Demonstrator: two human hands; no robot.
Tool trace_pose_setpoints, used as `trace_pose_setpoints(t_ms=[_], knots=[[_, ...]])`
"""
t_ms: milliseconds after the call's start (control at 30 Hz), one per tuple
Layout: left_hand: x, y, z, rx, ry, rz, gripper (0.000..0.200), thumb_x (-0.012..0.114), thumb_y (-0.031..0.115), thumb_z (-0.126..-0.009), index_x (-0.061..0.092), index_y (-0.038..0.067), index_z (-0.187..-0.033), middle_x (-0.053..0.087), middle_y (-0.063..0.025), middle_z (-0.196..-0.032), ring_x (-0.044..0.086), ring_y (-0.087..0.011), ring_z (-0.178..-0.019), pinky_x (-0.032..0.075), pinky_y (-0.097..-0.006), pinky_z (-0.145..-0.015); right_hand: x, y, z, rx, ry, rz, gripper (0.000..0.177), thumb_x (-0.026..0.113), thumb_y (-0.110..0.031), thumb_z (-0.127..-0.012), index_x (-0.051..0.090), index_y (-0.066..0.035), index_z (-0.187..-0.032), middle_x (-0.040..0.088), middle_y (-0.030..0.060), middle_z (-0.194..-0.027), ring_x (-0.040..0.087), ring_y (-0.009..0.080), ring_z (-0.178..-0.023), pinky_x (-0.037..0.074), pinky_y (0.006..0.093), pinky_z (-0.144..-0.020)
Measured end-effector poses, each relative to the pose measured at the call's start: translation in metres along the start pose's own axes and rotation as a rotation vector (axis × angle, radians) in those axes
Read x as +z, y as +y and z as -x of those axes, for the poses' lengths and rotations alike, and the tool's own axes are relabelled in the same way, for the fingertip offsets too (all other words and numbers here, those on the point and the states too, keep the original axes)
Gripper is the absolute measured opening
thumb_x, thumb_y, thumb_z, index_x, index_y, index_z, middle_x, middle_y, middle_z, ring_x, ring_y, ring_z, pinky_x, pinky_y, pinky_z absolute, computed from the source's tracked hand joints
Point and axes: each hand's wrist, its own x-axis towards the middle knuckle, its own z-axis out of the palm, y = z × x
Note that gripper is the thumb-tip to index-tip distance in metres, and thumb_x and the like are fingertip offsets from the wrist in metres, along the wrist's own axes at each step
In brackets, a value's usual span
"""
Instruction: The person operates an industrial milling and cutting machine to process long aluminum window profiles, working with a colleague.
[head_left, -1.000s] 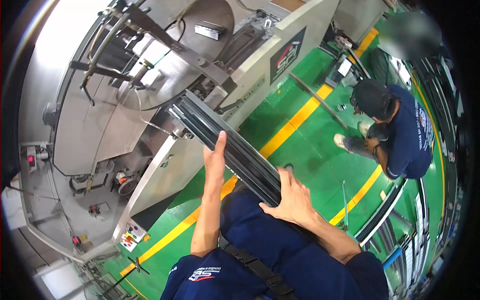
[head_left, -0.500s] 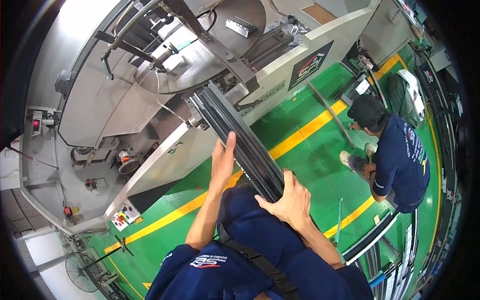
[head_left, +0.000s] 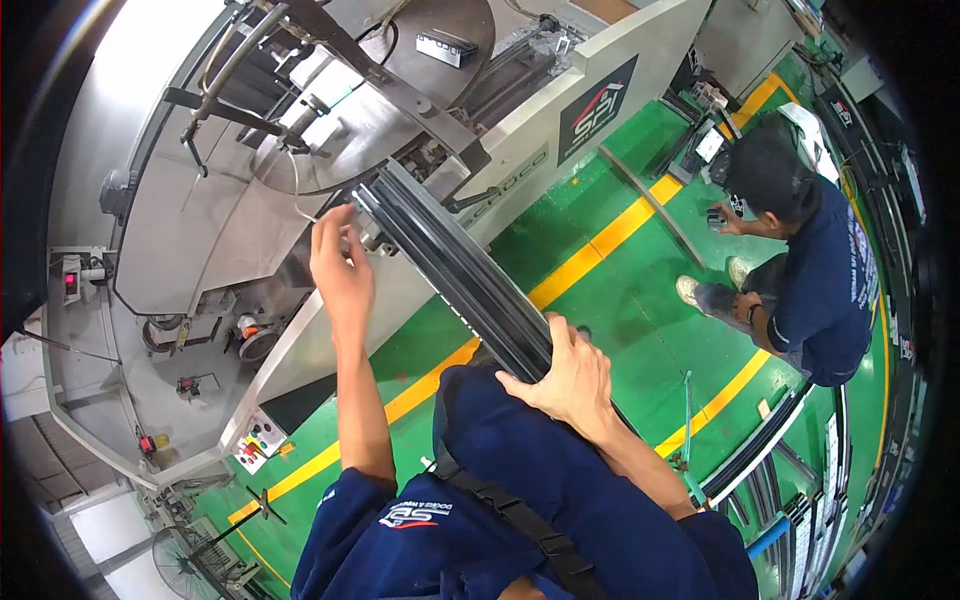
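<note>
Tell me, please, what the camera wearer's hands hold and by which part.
The right hand grips the dark profile by its near end; whether the left hand holds anything cannot be told.

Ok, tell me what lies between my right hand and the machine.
In the head view, the dark ribbed profile spans the stretch from your right hand to the machine, with green floor showing on either side of it.

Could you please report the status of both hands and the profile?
Right hand gripping profile, near end. Left hand by far end, contact unclear. Far end at machine. No obstruction visible.
</note>
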Motion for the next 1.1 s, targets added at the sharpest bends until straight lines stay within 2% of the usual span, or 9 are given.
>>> trace_pose_setpoints(t_ms=[67, 200, 333, 433, 700, 800, 900, 933, 1100], knots=[[0.005, -0.017, -0.021, -0.287, -0.074, 0.008, 0.031, 0.063, 0.024, -0.099, 0.070, 0.000, -0.117, 0.074, -0.0184, -0.098, 0.071, -0.0291, -0.090, 0.054, -0.0381, -0.081, 0.001, 0.000, 0.000, 0.003, -0.005, -0.004, 0.089, 0.086, -0.056, -0.066, 0.051, -0.002, -0.128, 0.067, 0.0264, -0.101, 0.069, 0.0431, -0.088, 0.056, 0.0525, -0.075], [0.018, -0.052, -0.034, -0.381, -0.192, 0.071, 0.040, 0.072, 0.039, -0.093, 0.076, 0.000, -0.105, 0.074, -0.0184, -0.085, 0.071, -0.0241, -0.080, 0.053, -0.0352, -0.078, 0.001, -0.002, 0.001, 0.017, -0.040, 0.007, 0.090, 0.084, -0.060, -0.066, 0.051, -0.002, -0.127, 0.069, 0.0250, -0.103, 0.069, 0.0427, -0.091, 0.056, 0.0512, -0.078], [0.023, -0.092, -0.035, -0.495, -0.310, 0.268, 0.036, 0.072, 0.026, -0.096, 0.073, -0.005, -0.114, 0.072, -0.0052, -0.094, 0.063, -0.0118, -0.080, 0.051, -0.0291, -0.070, -0.009, -0.002, 0.001, 0.057, -0.142, -0.042, 0.085, 0.081, -0.061, -0.070, 0.051, -0.001, -0.122, 0.068, 0.0226, -0.102, 0.070, 0.0405, -0.091, 0.056, 0.0494, -0.079], [0.026, -0.095, -0.035, -0.660, -0.337, 0.598, 0.021, 0.071, 0.020, -0.096, 0.074, 0.003, -0.108, 0.065, 0.0052, -0.085, 0.047, -0.0025, -0.064, 0.034, -0.0197, -0.054, -0.001, 0.009, 0.006, -0.005, -0.041, -0.048, 0.081, 0.082, -0.057, -0.071, 0.049, -0.002, -0.121, 0.066, 0.0230, -0.096, 0.069, 0.0411, -0.086, 0.057, 0.0501, -0.076], [0.036, -0.097, -0.049, -0.206, -0.332, 0.221, 0.022, 0.063, 0.015, -0.091, 0.067, -0.006, -0.085, 0.059, -0.0029, -0.067, 0.048, -0.0105, -0.064, 0.041, -0.0314, -0.059, -0.010, 0.009, 0.010, -0.023, -0.020, -0.068, 0.085, 0.083, -0.049, -0.069, 0.046, 0.003, -0.126, 0.064, 0.0252, -0.097, 0.069, 0.0430, -0.084, 0.058, 0.0506, -0.074], [0.029, -0.130, -0.058, -0.154, -0.425, 0.010, 0.025, 0.064, 0.017, -0.091, 0.073, -0.005, -0.097, 0.071, -0.0124, -0.077, 0.063, -0.0192, -0.071, 0.050, -0.0353, -0.070, -0.006, 0.010, 0.012, -0.023, -0.009, -0.071, 0.088, 0.083, -0.049, -0.069, 0.045, 0.004, -0.129, 0.064, 0.0252, -0.097, 0.068, 0.0426, -0.087, 0.058, 0.0494, -0.075], [0.005, -0.099, -0.064, -0.105, -0.128, -0.125, 0.027, 0.064, 0.010, -0.093, 0.072, 0.001, -0.117, 0.076, -0.0141, -0.104, 0.071, -0.0249, -0.095, 0.054, -0.0367, -0.087, 0.002, 0.016, 0.013, -0.055, 0.013, -0.085, 0.091, 0.083, -0.049, -0.069, 0.044, 0.005, -0.132, 0.064, 0.0258, -0.096, 0.069, 0.0422, -0.086, 0.057, 0.0485, -0.074], [0.005, -0.099, -0.074, 0.060, 0.000, 0.023, 0.031, 0.063, 0.014, -0.098, 0.069, 0.002, -0.126, 0.076, -0.0118, -0.107, 0.069, -0.0188, -0.087, 0.053, -0.0301, -0.075, 0.003, 0.018, 0.013, -0.061, 0.017, -0.090, 0.091, 0.083, -0.048, -0.069, 0.044, 0.005, -0.132, 0.064, 0.0259, -0.096, 0.069, 0.0422, -0.085, 0.057, 0.0485, -0.073], [-0.003, 0.110, -0.088, -0.080, -0.070, 0.335, 0.032, 0.055, 0.029, -0.107, 0.068, 0.003, -0.096, 0.057, 0.0002, -0.070, 0.044, -0.0042, -0.058, 0.033, -0.0230, -0.048, 0.010, 0.021, 0.012, -0.074, 0.010, -0.108, 0.087, 0.083, -0.047, -0.069, 0.043, 0.004, -0.125, 0.065, 0.0251, -0.090, 0.069, 0.0422, -0.080, 0.057, 0.0494, -0.068]])
